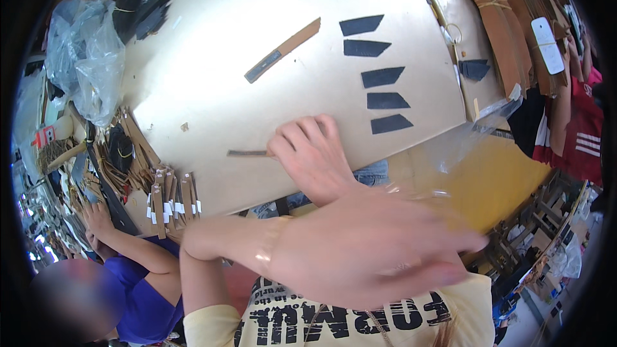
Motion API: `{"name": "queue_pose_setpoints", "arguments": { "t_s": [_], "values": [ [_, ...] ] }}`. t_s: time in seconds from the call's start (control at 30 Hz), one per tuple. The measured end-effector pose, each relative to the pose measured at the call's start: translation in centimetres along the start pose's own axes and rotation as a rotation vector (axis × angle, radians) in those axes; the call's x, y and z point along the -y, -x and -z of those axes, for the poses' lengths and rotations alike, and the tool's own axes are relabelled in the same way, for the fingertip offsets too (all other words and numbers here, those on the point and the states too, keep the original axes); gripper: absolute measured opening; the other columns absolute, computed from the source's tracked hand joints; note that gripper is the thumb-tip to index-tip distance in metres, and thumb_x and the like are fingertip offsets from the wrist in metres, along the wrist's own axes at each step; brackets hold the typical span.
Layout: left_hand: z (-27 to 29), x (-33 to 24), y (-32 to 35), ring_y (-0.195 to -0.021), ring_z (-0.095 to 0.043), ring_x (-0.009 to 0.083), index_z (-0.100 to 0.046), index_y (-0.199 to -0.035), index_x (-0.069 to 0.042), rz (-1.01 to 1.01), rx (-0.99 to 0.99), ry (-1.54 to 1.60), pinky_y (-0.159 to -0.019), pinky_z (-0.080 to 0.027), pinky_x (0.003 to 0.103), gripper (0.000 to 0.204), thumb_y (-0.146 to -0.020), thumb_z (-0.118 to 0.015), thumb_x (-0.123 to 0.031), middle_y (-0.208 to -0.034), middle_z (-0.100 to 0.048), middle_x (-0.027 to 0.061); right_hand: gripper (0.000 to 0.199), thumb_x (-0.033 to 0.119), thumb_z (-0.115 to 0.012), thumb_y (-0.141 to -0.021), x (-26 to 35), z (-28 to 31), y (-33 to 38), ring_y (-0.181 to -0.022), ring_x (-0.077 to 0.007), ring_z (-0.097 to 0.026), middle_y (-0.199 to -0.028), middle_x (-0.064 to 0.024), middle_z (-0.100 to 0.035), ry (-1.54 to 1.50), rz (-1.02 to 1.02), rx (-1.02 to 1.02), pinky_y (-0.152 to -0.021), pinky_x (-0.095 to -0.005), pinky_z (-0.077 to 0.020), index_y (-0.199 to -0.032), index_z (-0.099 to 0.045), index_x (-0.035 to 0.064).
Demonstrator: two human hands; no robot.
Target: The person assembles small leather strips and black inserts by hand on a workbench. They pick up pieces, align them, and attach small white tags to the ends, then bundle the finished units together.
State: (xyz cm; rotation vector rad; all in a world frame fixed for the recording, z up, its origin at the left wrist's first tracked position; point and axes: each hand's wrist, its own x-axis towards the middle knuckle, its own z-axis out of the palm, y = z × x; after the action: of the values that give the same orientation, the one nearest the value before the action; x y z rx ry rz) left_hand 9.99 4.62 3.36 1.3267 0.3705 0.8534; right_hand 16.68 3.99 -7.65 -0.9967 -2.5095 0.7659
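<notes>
Right hand [315,157] is resting on the pale worktop [212,103], fingers curling in, pinching one end of a narrow strip [246,153]; the strip is lying near the front edge, sticking out leftward from the fingertips. Left hand [369,250] is crossing in front of the chest, covering part of the right forearm, smearing with blur; fingers are pointing right, can't tell if it's holding anything. Five dark pieces [382,77] with slanted ends are lying in a column right of and beyond the right hand, apart from each other. A brown strip [299,36] is lying diagonally farther back, a small dark piece [263,65] sitting on it. White-tagged brown strips [170,196] are bunching at the left front edge; a co-worker in blue [144,289] is reaching in beside them. Clear plastic bag [90,58] is sitting far left; long brown pieces [495,19] are stacking up far right
</notes>
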Motion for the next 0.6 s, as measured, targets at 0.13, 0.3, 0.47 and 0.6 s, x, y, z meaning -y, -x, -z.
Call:
{"name": "queue_pose_setpoints", "arguments": {
  "t_s": [0.13, 0.3, 0.47, 0.6],
  "values": [
    [-4.4, -1.2, -4.1, -0.103, -0.064, 0.0305, -0.061, -0.112, 0.005, -0.171, 0.211, -0.747, -0.085, -0.05, 0.035, 0.029, -0.097, -0.055, -0.019, -0.105, -0.066, 0.0162, 0.016, 0.012, -0.059, -0.083, -0.1, 1.5, 1.1, -0.096, -0.0197, -0.057, -0.094, -0.0015, -0.059, -0.072, 0.043, 0.095, -0.092, -0.0352, -0.0374, -0.099, -0.061, 0.0124],
    [-5.9, -0.3, -4.4, -0.102, -0.065, 0.0297, -0.061, -0.113, 0.005, -0.162, 0.302, -0.526, -0.084, -0.051, 0.035, 0.029, -0.096, -0.056, -0.019, -0.106, -0.066, 0.0153, 0.011, 0.007, -0.073, -0.083, -0.5, 1.1, 0.6, -0.07, -0.024, -0.063, -0.08, -0.0052, -0.063, -0.49, 0.001, -0.086, -0.059, -0.0331, -0.0499, -0.092, -0.066, 0.007],
    [-6.8, 1.1, -4.2, -0.101, -0.065, 0.0289, -0.061, -0.114, 0.004, -0.111, 0.354, -0.303, -0.084, -0.051, 0.034, 0.028, -0.096, -0.057, -0.018, -0.106, -0.067, 0.0144, 0.013, 0.005, -0.074, -0.085, -1.4, 0.2, -0.1, -0.067, -0.0174, -0.062, -0.084, -0.008, -0.065, -0.681, -0.059, -0.081, -0.056, -0.0279, -0.0499, -0.096, -0.068, 0.0038],
    [-7.2, 1.9, -4.5, -0.1, -0.065, 0.0282, -0.061, -0.114, 0.004, -0.072, 0.391, -0.196, -0.083, -0.051, 0.034, 0.028, -0.096, -0.058, -0.018, -0.107, -0.067, 0.0137, 0.013, 0.004, -0.073, -0.085, -1.8, 0.2, -0.1, -0.068, -0.0146, -0.062, -0.086, -0.0078, -0.067, -0.763, -0.101, -0.112, -0.056, -0.0262, -0.0502, -0.097, -0.07, 0.0036]
  ]
}}
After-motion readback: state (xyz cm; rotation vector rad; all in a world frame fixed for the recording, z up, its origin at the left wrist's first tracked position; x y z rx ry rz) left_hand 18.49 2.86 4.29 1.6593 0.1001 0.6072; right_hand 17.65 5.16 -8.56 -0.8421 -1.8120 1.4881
